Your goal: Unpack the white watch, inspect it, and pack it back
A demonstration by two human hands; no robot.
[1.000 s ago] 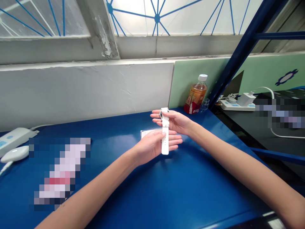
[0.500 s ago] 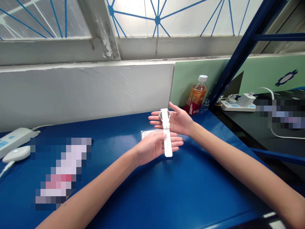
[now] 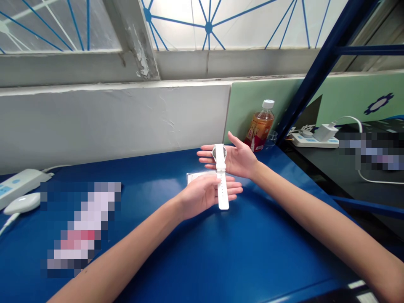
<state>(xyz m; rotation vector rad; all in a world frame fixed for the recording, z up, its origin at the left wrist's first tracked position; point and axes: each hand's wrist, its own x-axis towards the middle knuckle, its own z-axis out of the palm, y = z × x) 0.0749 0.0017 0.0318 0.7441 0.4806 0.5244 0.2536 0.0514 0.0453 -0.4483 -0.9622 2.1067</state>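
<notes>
A white wristwatch [image 3: 221, 176] is stretched out over my two hands, its round head at the far end and its punched strap end towards me. My left hand [image 3: 205, 192] is under the strap, with the thumb on the strap's edge and the fingers extended beneath it, so it holds the watch. Farther back, my right hand [image 3: 239, 159] is open, palm up and fingers out flat, with the watch head over its fingers. Behind my left hand, a clear-wrapped flat packet [image 3: 191, 177] lies partly hidden on the blue table [image 3: 252, 248].
A drink bottle [image 3: 261, 126] with a white cap stands at the back by the wall. To the left are a power strip [image 3: 23, 185], a white mouse-shaped object [image 3: 22, 204] and a blurred-out item [image 3: 85, 231]. A blue frame post [image 3: 315, 63] rises at the right.
My right thumb has lifted slightly and that hand has shifted a little to the right. The watch has moved very slightly with it; my left hand stays nearly still.
</notes>
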